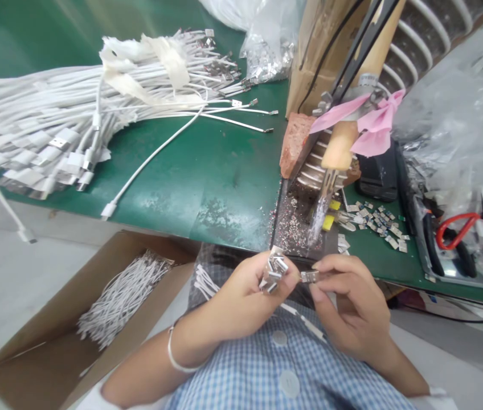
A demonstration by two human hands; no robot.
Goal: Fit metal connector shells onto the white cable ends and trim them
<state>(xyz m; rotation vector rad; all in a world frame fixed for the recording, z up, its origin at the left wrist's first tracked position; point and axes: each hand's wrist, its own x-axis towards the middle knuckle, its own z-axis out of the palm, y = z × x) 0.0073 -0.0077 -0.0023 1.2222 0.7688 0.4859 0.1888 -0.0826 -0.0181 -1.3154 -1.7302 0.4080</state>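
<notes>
Silvery metal shells [274, 270] sit bunched in the left hand [241, 304], whose curled fingers hide how many there are. Each is small, boxy and shiny. Just beside them, the right hand [352, 310] pinches a single shell [310, 277] between thumb and fingertips. Below both hands runs a thin white cable [307, 324], its ends hard to make out.

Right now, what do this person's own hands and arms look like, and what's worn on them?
The left hand and the right hand are both bare, with no gloves or rings visible. The forearms are uncovered. A thin white bangle circles the left wrist. The shirt below them is blue-and-white check with large pale buttons.
</notes>
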